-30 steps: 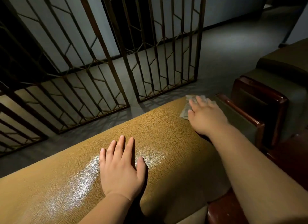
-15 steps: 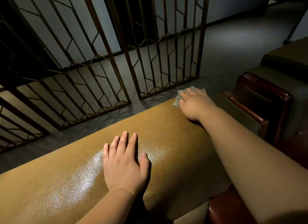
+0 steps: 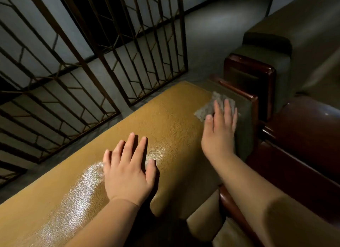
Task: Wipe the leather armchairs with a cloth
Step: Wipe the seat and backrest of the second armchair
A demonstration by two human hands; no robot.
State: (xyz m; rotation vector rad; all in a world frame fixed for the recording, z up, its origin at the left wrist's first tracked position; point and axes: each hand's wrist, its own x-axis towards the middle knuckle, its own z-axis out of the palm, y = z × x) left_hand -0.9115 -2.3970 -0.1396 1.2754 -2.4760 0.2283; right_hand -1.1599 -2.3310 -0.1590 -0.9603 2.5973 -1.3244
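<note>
A tan leather armchair backrest top (image 3: 165,121) runs from lower left to centre right, shiny where light hits it. My left hand (image 3: 128,171) lies flat on it with fingers spread. My right hand (image 3: 219,129) presses a grey cloth (image 3: 207,108) flat against the right end of the backrest, fingers straight; most of the cloth is under the palm. A second, darker leather armchair (image 3: 301,50) stands to the right.
A metal lattice screen (image 3: 92,59) stands close behind the backrest on the grey floor (image 3: 211,26). Dark polished wooden armrests (image 3: 252,77) sit between the two chairs at right. The seat cushion (image 3: 206,226) shows below.
My right hand has slid the cloth back to the right and slightly nearer along the backrest's end. My left hand stays flat in about the same place.
</note>
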